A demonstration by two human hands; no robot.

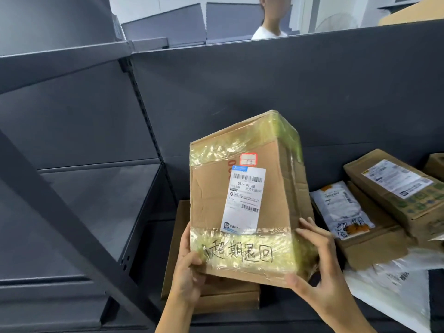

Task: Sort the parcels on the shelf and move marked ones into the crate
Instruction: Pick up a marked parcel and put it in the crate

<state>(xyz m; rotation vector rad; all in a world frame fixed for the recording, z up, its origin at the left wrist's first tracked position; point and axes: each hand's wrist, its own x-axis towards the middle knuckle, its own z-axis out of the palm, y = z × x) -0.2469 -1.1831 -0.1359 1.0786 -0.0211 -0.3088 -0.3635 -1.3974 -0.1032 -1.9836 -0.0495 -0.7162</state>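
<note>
I hold a tall cardboard box [209, 200] upright above the dark shelf [360, 131]. It is wrapped with yellowish tape, carries a white shipping label and a small red sticker, and has black handwritten characters on its lower tape band. My left hand [186, 272] grips its lower left corner. My right hand [317, 267] clasps its lower right edge. No crate is in view.
A flat cardboard parcel [228, 299] lies under the held box. To the right lie a white marked bag [341, 207], a long labelled carton [396, 188], a brown box [374, 246] and white plastic mailers [396, 292]. Bare shelf bay [96, 200] at left. A person [271, 18] stands behind the shelving.
</note>
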